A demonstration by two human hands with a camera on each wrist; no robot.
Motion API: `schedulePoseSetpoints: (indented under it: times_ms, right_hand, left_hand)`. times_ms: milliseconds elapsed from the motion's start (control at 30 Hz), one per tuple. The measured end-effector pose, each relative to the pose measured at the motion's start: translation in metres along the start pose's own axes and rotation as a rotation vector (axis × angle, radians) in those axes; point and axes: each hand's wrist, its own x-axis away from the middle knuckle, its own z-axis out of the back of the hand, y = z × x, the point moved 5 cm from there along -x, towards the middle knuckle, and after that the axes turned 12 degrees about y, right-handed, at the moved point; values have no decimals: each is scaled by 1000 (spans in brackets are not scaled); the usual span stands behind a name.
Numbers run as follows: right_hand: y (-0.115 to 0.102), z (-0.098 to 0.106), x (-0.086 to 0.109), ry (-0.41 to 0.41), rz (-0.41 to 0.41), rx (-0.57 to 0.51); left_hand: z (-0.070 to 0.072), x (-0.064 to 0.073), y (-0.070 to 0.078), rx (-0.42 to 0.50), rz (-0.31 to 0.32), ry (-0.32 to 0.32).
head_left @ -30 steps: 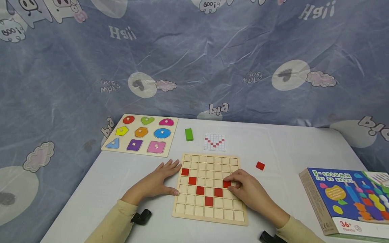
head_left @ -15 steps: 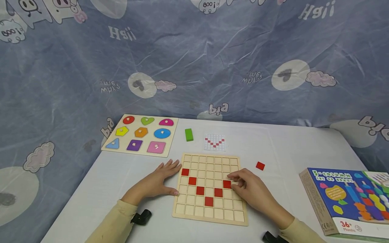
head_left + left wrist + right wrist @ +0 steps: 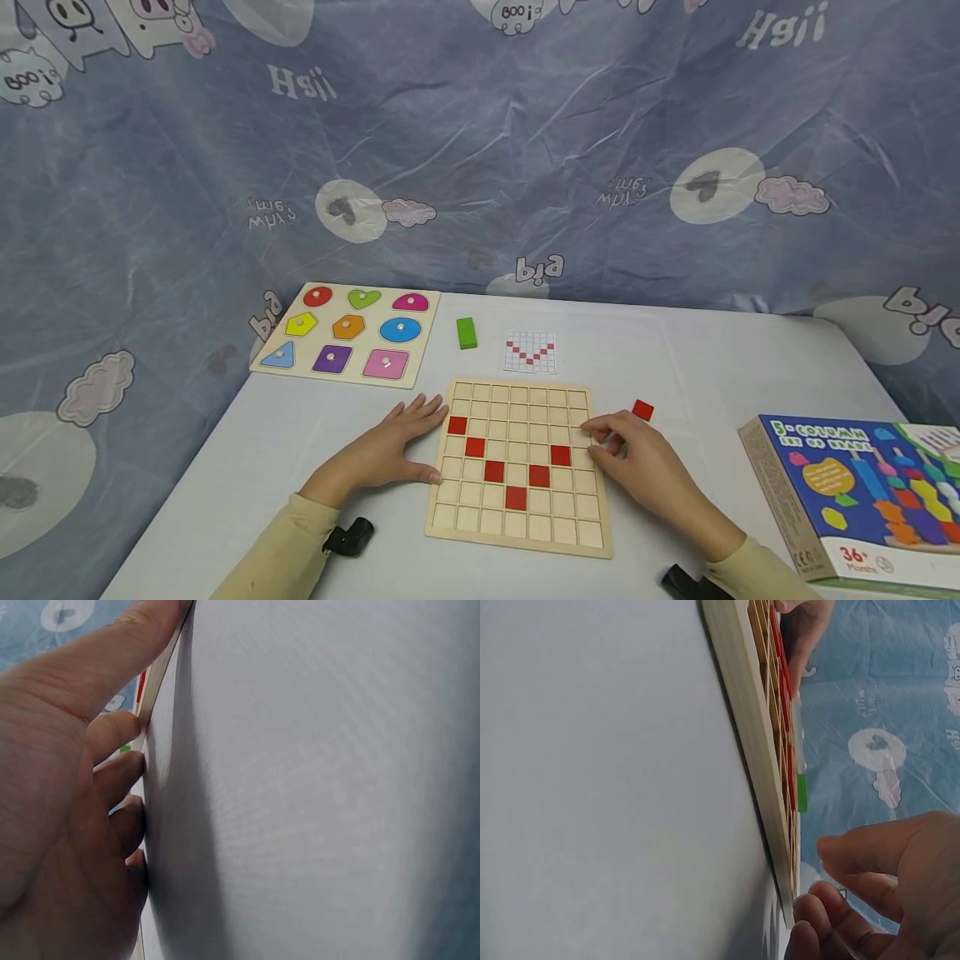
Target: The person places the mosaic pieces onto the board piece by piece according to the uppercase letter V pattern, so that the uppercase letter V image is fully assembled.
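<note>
A wooden grid board [image 3: 517, 538] lies on the white table, with several red square tiles [image 3: 515, 498] set in its cells in a V-like line. My left hand [image 3: 393, 446] rests at the board's left edge, thumb and fingertips against the frame. In the left wrist view those fingers [image 3: 124, 776] lie along the board's side. Over the right edge of the board hovers my right hand [image 3: 637, 458], fingers loosely bent and nothing between thumb and forefinger. Just behind that hand a loose red tile [image 3: 643, 408] lies on the table, its lower part covered by the hand.
Behind the board lie a small pattern card [image 3: 530, 351] with a red V and a green block [image 3: 467, 332]. A knobbed shape puzzle [image 3: 420, 375] is at the back left. A colourful toy box [image 3: 862, 500] stands at the right.
My right hand has let go of the red tile in the board's right part and moved right, toward the loose tile. My left hand has stayed in place.
</note>
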Motion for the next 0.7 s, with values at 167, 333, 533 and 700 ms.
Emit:
schedulePoseSetpoints:
  times_ms: [167, 333, 533, 700]
  right_hand:
    - [10, 6, -3, 8, -11, 24]
    - [18, 16, -7, 40, -9, 54]
    - [32, 24, -13, 64, -26, 84]
    - [43, 30, -15, 91, -49, 118]
  left_hand:
    - [0, 0, -1, -5, 2, -2]
    - [0, 0, 0, -1, 7, -3]
    - [0, 0, 1, -6, 9, 0]
    - [0, 1, 1, -2, 11, 0]
